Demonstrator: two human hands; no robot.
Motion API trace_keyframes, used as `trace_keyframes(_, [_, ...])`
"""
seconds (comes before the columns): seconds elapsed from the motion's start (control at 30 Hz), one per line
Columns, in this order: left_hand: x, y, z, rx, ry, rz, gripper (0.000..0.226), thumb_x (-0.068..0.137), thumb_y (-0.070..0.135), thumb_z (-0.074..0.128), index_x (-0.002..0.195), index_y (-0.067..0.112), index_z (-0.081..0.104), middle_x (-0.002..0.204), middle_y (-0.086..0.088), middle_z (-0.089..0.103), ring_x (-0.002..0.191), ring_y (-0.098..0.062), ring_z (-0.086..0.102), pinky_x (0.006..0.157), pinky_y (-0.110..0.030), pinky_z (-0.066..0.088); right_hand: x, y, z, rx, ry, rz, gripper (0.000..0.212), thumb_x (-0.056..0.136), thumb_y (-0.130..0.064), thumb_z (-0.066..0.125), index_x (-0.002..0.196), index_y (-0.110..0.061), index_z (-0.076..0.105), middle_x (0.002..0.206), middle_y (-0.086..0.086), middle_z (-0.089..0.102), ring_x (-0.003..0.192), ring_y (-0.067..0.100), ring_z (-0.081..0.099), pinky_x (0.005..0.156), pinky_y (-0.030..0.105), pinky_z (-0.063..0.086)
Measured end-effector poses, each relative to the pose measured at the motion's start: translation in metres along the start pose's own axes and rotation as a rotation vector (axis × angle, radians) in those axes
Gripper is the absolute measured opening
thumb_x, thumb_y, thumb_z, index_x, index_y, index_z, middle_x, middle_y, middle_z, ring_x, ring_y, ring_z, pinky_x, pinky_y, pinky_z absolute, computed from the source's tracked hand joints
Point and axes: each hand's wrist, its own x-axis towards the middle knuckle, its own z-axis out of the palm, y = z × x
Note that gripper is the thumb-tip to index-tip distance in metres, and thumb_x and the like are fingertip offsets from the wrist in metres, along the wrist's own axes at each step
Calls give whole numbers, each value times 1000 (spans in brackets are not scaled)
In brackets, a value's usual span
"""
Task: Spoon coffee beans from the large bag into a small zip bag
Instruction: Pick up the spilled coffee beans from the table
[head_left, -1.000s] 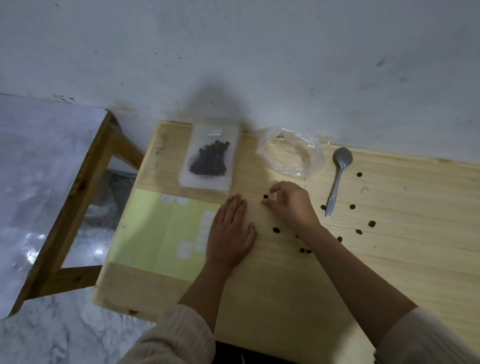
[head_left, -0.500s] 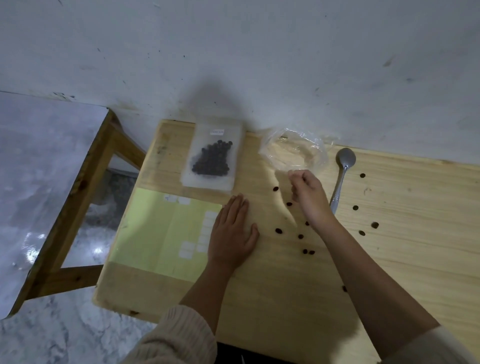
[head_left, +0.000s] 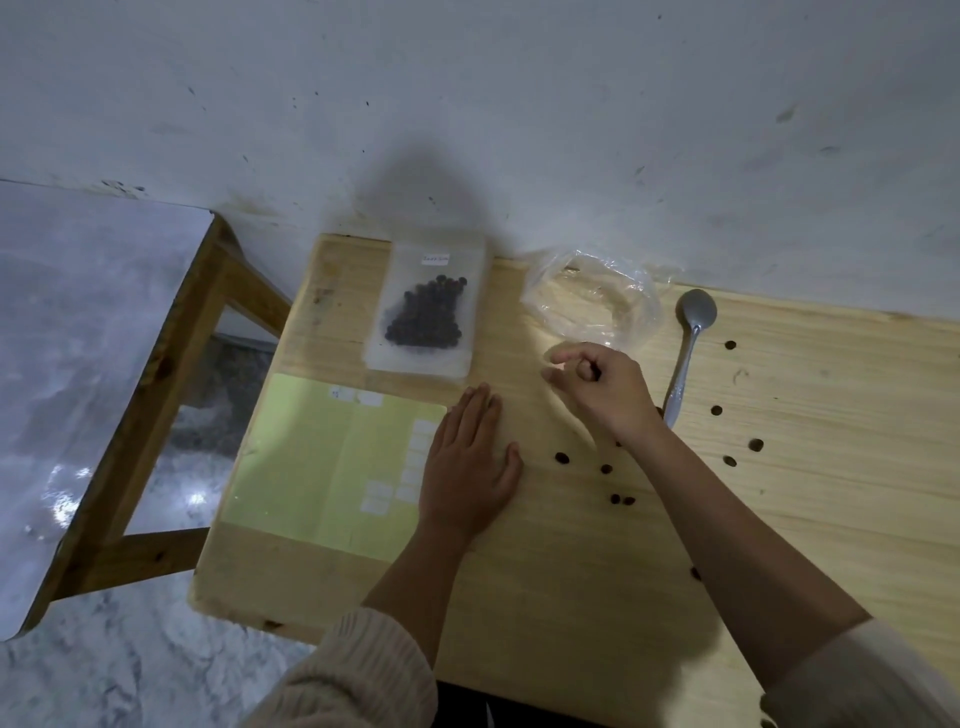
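Head view: your zip bag (head_left: 428, 306), holding a clump of beans, lies flat at the far edge of the surface (head_left: 831, 493). Right of it sits the crumpled clear bag (head_left: 592, 306). Further right is the spoon (head_left: 688, 358), its handle end hidden by your right wrist. Just this side of the zip bag lies a green sheet (head_left: 322, 457). Your left hand (head_left: 467, 467) rests spread and flat, nearer you than the zip bag's right corner. Loose beans (head_left: 561, 458) lie scattered nearer you, right of the zip bag. Your right hand (head_left: 602, 389) has drawn back from the clear bag's rim, fingers curled; you cannot tell whether it pinches a bean. The left hand has stayed put.
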Motion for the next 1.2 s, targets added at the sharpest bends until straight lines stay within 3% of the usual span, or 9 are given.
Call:
trace_keyframes(0.1, [0,0,0,1,0,-2,59,87,40,42,137,8,45,146,-8,41,137,-18,30,110,-39,34,9,13,6,-226,19,-161,27,73,-9,77,100,-8,71,60,-7,39,52,3,39,61,9,34])
trace_keyframes(0.2, [0,0,0,17,-7,1,59,88,39,41,138,8,44,146,-8,41,137,-18,32,110,-38,33,15,21,9,-325,71,-246,20,72,-6,77,92,-5,73,65,-11,47,56,0,44,65,11,36])
trace_keyframes(0.3, [0,0,1,23,-16,1,59,88,39,40,138,8,44,147,-9,40,138,-19,31,111,-37,31,17,24,11,-337,68,-267,2,76,-3,71,76,-5,71,70,-8,54,61,0,50,65,11,39])
trace_keyframes(0.4, [0,0,1,35,-31,1,60,89,40,39,140,9,41,148,-8,38,139,-18,29,113,-36,28,19,27,13,-432,13,-239,10,83,-8,64,74,-6,64,82,6,61,80,16,57,73,27,43])
trace_keyframes(0.47, [0,0,1,43,-40,1,60,89,40,38,140,8,41,148,-8,38,140,-17,29,114,-35,26,18,29,13,-472,-16,-214,12,86,-9,61,75,-7,61,86,9,61,93,21,58,75,25,39])
trace_keyframes(0.6, [0,-1,1,49,-46,8,60,89,40,38,140,8,41,148,-8,38,139,-18,29,115,-32,20,2,20,9,-297,84,-206,13,88,-9,58,76,-10,62,81,3,64,79,14,59,73,18,44])
trace_keyframes(0.77, [0,0,1,54,-38,19,59,88,37,40,137,7,44,147,-10,39,138,-20,32,113,-33,19,-22,13,0,66,258,45,13,95,-16,49,92,-10,60,80,-10,57,72,-3,50,62,-1,37])
trace_keyframes(1.03, [0,1,0,68,-21,38,57,87,35,36,133,3,49,144,-13,43,134,-26,39,111,-37,27,-61,27,5,283,256,229,17,99,-20,42,94,-11,56,68,-7,45,61,4,41,53,11,35])
trace_keyframes(1.2, [1,2,1,64,-18,42,57,87,33,37,133,1,48,142,-14,46,133,-28,41,109,-40,31,-71,21,12,227,305,202,19,94,-8,46,78,-15,55,73,-9,54,68,0,51,55,2,37])
